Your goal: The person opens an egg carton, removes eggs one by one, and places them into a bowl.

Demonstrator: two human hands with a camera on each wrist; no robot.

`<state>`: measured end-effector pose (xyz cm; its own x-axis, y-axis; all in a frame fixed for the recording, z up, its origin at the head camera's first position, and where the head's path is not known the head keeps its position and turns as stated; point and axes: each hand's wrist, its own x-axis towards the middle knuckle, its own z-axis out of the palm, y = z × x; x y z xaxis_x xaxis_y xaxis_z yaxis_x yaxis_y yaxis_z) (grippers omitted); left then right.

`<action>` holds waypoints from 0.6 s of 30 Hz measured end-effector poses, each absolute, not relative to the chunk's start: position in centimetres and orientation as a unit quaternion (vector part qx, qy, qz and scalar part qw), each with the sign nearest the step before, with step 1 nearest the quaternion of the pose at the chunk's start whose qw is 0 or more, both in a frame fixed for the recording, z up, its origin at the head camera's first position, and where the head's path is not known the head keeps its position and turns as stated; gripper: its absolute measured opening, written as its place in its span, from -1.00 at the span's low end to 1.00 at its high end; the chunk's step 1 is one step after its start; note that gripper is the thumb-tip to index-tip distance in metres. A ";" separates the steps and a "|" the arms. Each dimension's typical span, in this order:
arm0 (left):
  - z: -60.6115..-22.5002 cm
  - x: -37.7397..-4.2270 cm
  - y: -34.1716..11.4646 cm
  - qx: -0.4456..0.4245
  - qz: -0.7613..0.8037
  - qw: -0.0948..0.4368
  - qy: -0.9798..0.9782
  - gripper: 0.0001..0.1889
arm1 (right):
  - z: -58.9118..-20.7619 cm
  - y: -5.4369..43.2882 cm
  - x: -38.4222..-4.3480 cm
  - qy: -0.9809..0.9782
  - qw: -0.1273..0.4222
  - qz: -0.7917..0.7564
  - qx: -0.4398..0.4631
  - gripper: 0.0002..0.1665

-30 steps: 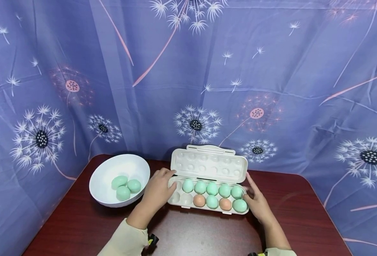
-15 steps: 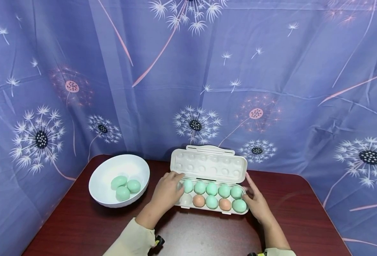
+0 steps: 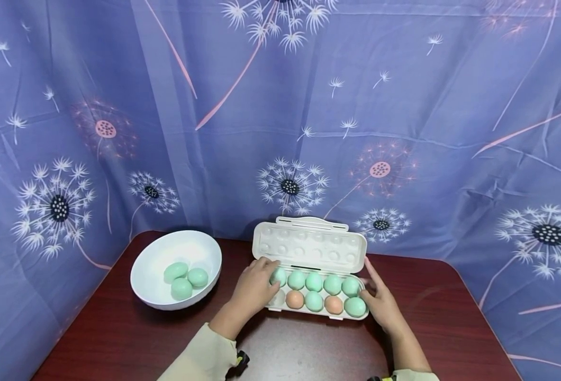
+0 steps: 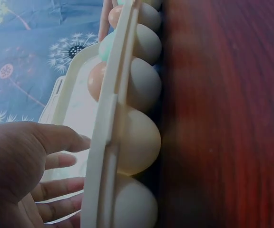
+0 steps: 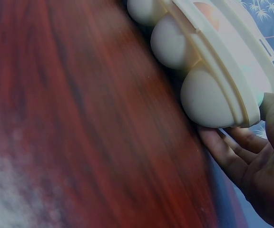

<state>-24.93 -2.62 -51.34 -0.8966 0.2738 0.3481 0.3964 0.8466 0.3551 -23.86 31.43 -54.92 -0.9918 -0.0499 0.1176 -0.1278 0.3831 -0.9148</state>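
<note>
An off-white plastic egg box (image 3: 309, 313) lies on the table with its lid (image 3: 309, 246) raised. Green eggs and two orange-brown eggs sit in its cups; the left end is partly hidden by my left hand (image 3: 254, 286). That hand reaches over this end, thumb and fingers spread on either side of the leftmost back-row green egg (image 3: 279, 276); contact is hidden. At the other end my right hand (image 3: 380, 304) steadies the box, thumb over the rim by a green egg (image 3: 355, 307). In the right wrist view, its fingers (image 5: 227, 149) curl beneath the end cup.
Left of the box stands a white bowl (image 3: 142, 288) holding three green eggs (image 3: 182, 289). The dark red wooden table (image 3: 309, 349) extends toward the front. A blue curtain (image 3: 261, 132) with dandelion prints hangs close behind the box.
My left hand has moved right, from the box's left edge to over the leftmost back-row egg. The right hand, box and bowl stay in place.
</note>
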 end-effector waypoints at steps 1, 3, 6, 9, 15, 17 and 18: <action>-51.4 -24.9 -2.5 -0.177 -0.214 0.142 -0.950 -0.49 | -54.9 31.4 -23.8 -0.831 0.035 0.552 0.053 0.04; -51.5 -24.9 -2.2 -0.182 -0.212 0.143 -0.949 -0.50 | -54.9 31.4 -23.8 -0.831 0.036 0.552 0.054 0.03; -51.7 -24.9 -1.8 -0.192 -0.212 0.152 -0.946 -0.52 | -54.9 31.5 -23.8 -0.832 0.038 0.550 0.053 0.03; -52.0 -24.9 -1.5 -0.196 -0.209 0.164 -0.944 -0.54 | -55.1 31.5 -23.7 -0.834 0.038 0.549 0.052 0.03; -52.6 -25.0 -1.4 -0.198 -0.208 0.176 -0.942 -0.53 | -55.2 31.5 -23.8 -0.837 0.038 0.544 0.048 0.03; -52.7 -25.1 -1.5 -0.200 -0.210 0.177 -0.940 -0.52 | -55.1 31.5 -23.8 -0.838 0.037 0.543 0.046 0.03; -52.8 -25.1 -1.6 -0.201 -0.211 0.178 -0.940 -0.52 | -55.0 31.4 -23.9 -0.838 0.036 0.543 0.045 0.03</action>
<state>-25.10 -1.55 -52.79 -0.8558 0.3029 0.4193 0.4529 0.8304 0.3245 -23.85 31.44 -54.99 -0.9932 -0.0366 0.1104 -0.1157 0.4065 -0.9063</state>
